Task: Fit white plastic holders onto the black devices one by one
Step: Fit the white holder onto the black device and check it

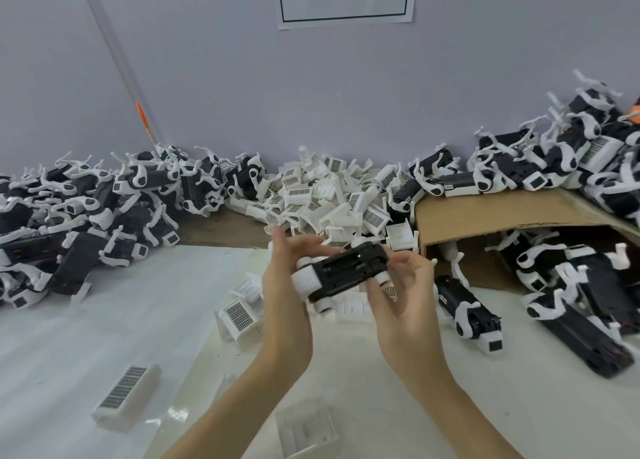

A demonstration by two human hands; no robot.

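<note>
Black device [346, 271] spans between both grips: left hand [284, 285] cradles its end, right hand [405, 292] fingers half-curled, pinching the other end.

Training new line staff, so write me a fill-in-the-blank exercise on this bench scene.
1. Both hands hold one ____ device above the table.
2. The loose white holders are heaped against the ____.
3. The cardboard lies to the ____ of that heap.
4. The left hand holds the device's ____ end, and the right hand the other.

Missing words: black; wall; right; left
</note>
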